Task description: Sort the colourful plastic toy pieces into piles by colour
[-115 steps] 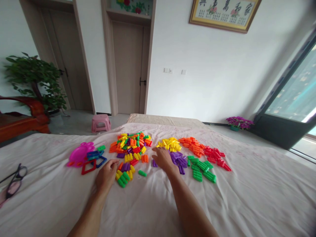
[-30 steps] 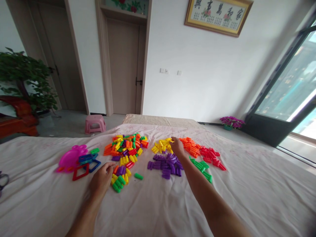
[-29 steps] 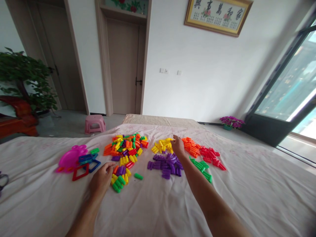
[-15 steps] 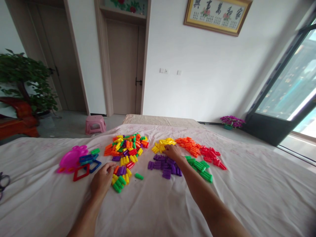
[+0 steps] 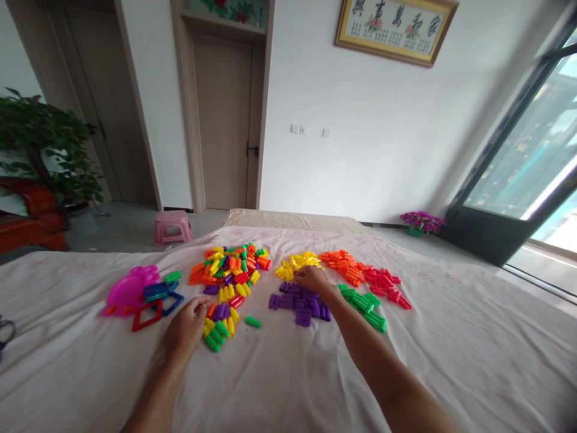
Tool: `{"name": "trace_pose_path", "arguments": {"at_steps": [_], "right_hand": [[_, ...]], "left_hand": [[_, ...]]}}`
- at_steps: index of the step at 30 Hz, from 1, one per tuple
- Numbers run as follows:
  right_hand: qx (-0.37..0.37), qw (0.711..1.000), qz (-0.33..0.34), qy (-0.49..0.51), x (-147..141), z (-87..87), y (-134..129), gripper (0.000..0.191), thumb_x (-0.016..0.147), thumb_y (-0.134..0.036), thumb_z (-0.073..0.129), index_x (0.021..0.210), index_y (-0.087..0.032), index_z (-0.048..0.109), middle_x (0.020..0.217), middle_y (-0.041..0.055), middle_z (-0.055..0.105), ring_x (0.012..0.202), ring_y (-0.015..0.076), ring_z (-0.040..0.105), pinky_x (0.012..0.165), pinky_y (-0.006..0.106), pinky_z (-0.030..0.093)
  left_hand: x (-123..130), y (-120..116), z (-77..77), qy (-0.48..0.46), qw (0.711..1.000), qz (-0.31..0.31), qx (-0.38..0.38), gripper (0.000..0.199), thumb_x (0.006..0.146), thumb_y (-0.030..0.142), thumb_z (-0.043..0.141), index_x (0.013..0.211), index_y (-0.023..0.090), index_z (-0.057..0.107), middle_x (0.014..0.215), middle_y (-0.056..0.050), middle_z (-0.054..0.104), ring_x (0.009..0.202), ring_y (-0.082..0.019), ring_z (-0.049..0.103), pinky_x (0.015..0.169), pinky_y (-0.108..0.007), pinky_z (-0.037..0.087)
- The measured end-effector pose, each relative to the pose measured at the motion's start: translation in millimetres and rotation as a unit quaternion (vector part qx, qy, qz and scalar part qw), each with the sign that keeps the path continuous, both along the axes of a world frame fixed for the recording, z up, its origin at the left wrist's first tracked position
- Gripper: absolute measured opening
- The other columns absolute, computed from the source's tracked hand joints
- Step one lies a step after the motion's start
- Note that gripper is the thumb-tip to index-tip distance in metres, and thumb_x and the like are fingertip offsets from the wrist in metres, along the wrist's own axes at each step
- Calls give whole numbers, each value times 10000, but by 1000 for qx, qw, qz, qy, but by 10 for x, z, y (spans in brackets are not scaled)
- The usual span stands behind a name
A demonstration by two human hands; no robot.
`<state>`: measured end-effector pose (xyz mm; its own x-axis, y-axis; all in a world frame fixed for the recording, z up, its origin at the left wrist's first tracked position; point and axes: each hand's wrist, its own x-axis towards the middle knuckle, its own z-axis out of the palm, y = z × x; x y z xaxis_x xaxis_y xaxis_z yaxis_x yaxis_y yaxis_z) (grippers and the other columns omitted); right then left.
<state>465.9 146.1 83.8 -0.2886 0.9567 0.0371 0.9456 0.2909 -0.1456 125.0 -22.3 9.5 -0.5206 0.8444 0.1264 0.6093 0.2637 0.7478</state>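
Observation:
My left hand (image 5: 189, 322) rests on the cloth with its fingers curled, beside the near end of a mixed heap of plastic pieces (image 5: 232, 261). Orange, purple, yellow and green pieces (image 5: 219, 311) lie right at its fingertips. My right hand (image 5: 313, 279) is closed, between the yellow pieces (image 5: 297, 260) and the purple pieces (image 5: 303, 317), covering part of both. What either hand holds, if anything, is hidden. Beyond it are orange pieces (image 5: 343, 266) and red pieces (image 5: 386, 285); green pieces (image 5: 364, 307) lie by my right wrist. One loose green piece (image 5: 253, 322) sits between the hands.
A pink plastic tray (image 5: 126, 291) lies at the left, with blue frames (image 5: 167, 300) and a red frame (image 5: 146, 316) over its edge. Dark scissor-like handles (image 5: 6, 331) show at the far left. A pale cloth (image 5: 270, 379) covers the surface. A pink stool (image 5: 173, 227) stands beyond.
My right hand has shifted slightly left at the near edge of the yellow pieces, its fingers more tucked in. My left hand and the piles look much the same.

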Motion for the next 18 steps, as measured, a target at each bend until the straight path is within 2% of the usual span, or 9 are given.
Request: {"name": "trace_pose_path", "arguments": {"at_steps": [3,6,10,13,18], "right_hand": [[0,1000,5,13,-6,-10,9,335,893,-370,547,1167,-334,736,1118,11,752,1024,201,676,816,252,455],[-5,1000,-3,16,4,-23,44,355,904,-348,536,1208,-342,719,1183,25,733,1073,218,667,859,282,464],[-20,1000,2,15,32,-36,90,332,870,-259,557,1113,-349,764,1104,5,759,1016,205,689,844,267,471],[-23,1000,6,16,54,-37,112,293,873,-268,560,1036,-352,788,1043,-11,770,994,192,694,817,239,471],[7,1000,-15,11,46,-51,136,404,919,-237,478,1242,-324,704,1172,39,733,1078,204,665,881,269,464]], "left_hand": [[-1,2,-1,0,1000,-1,3,311,904,363,451,1055,270,707,1121,-13,751,946,-185,671,778,-255,452],[-3,9,-5,6,1000,2,4,303,898,361,464,1049,272,711,1104,-15,755,929,-182,674,759,-249,452],[-1,10,-6,5,1000,7,0,297,889,380,481,1042,283,716,1080,-10,758,901,-179,675,729,-244,448],[3,8,-5,8,1000,10,-3,298,888,378,481,1040,284,720,1080,-12,760,903,-183,673,730,-248,447],[9,8,0,1,1000,1,1,308,893,360,471,1060,275,716,1104,-17,754,945,-190,670,761,-256,446]]}}
